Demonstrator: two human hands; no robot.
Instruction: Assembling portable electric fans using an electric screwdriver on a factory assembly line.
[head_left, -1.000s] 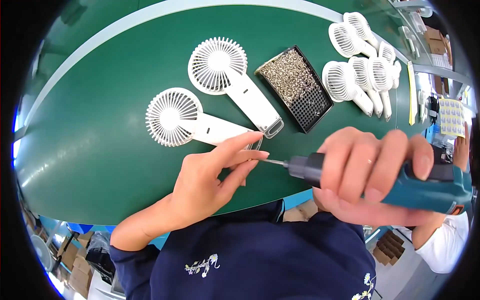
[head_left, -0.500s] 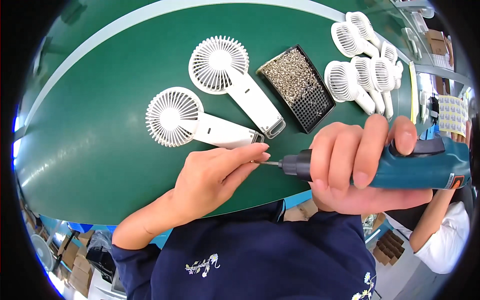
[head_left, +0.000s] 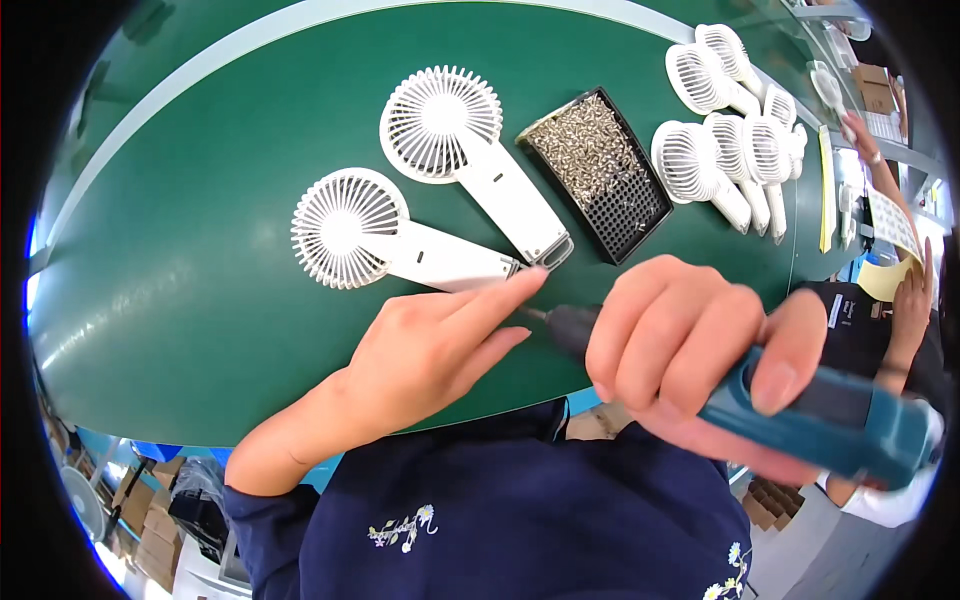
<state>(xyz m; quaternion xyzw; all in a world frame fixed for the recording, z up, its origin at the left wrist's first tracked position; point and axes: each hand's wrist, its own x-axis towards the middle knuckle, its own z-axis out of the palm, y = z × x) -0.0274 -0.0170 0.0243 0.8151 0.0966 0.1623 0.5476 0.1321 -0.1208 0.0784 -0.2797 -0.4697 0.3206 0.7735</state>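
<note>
My right hand (head_left: 690, 350) is wrapped round a teal and black electric screwdriver (head_left: 835, 415), tilted with its bit pointing up and left. The bit's tip lies by my left hand (head_left: 425, 345), whose index finger and thumb are apart; I see nothing held between them. My left index finger reaches to the handle end of the nearer white handheld fan (head_left: 440, 255), partly covering it. A second white handheld fan (head_left: 510, 200) lies just beyond, its grey loop end towards me. Right of it is a black tray (head_left: 645, 230) of small silver screws (head_left: 588, 150).
Several white fans (head_left: 690, 160) lie grouped at the far right of the green table (head_left: 190, 330). Beyond the table's right side, another person's hands (head_left: 910, 300) hold a sticker sheet (head_left: 888, 235). Cardboard boxes (head_left: 155, 540) stand at lower left.
The screwdriver has tilted, its rear end dropping towards me. My left finger and thumb, together at the bit tip before, have spread. The other person's hands and sticker sheet have moved.
</note>
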